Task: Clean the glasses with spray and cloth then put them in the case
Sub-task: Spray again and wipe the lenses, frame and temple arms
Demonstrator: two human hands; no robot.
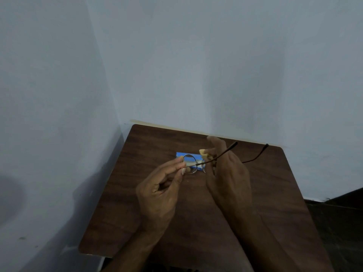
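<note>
Thin metal-framed glasses (189, 163) are held above a dark wooden table (137, 203), their arms unfolded and pointing away to the right. My left hand (159, 191) pinches the rim of the left lens between thumb and fingers. My right hand (227, 173) presses a small pale yellow cloth (204, 153) against the other lens, which is mostly hidden behind it. A blue flat object (180, 154), possibly the case, lies on the table right behind the glasses. No spray bottle is visible.
The table stands in a corner of pale blue walls (176, 65). A dark floor area (337, 213) lies to the right of the table. The table's near edge is covered by my forearms.
</note>
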